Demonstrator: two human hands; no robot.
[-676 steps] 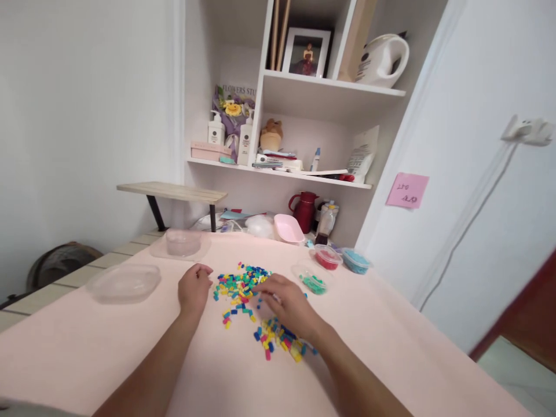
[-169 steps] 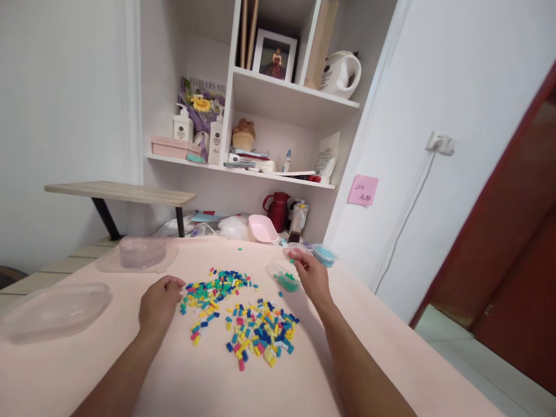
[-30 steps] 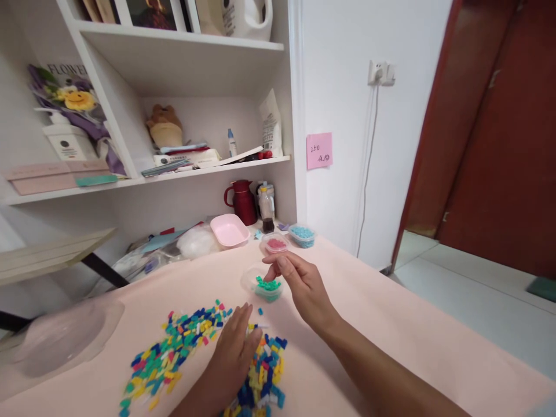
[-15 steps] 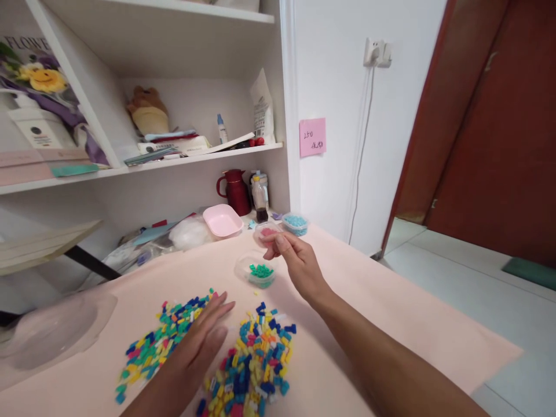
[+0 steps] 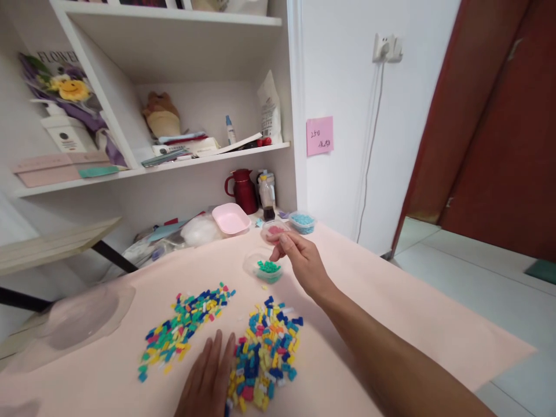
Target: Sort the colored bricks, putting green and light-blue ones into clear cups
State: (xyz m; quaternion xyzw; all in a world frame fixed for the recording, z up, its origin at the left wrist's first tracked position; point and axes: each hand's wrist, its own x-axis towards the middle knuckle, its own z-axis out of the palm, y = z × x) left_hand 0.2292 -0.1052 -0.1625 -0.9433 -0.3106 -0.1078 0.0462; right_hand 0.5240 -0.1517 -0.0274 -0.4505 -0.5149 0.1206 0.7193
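Just the one cam here, worn on the head, aimed forward and kinda down across the pink table cover toward the red jug; the jug sits a bit left of centre, well back from the lens; left hand and right hand are way closer, on the camera side of it; the shelf unit above it gets cropped up top; right of it you get wall, then a red door.

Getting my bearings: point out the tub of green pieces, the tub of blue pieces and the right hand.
Tub of green pieces (image 5: 273, 278): head view, on its front wall.
Tub of blue pieces (image 5: 304, 230): head view, on its front wall.
Right hand (image 5: 305, 263): head view, middle of the hand.
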